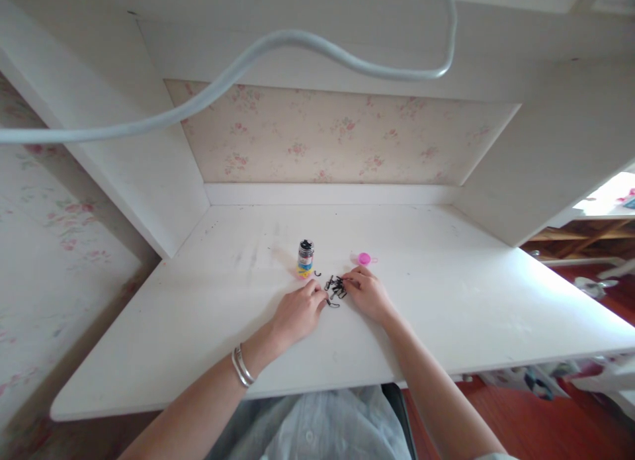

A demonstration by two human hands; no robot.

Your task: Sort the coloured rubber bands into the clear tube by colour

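Note:
A small pile of thin black loop-like pieces [338,287] lies on the white table between my hands; their exact kind is too small to tell. My left hand [299,309] is pinched at the pile's left side, with one black loop [333,305] at its fingertips. On the other side, my right hand [366,291] has its fingers curled together against the pile's right edge, and what is between them is hidden. Just beyond my left hand stands an open clear jar [306,256] with black pieces at its mouth and yellow near its base. One loose black piece [318,273] lies beside it.
A round pink lid [364,259] with a small tab lies beyond my right hand. The white table [223,248] has side panels and a flowered back wall [317,136]. A thick white cable [297,40] crosses the upper view.

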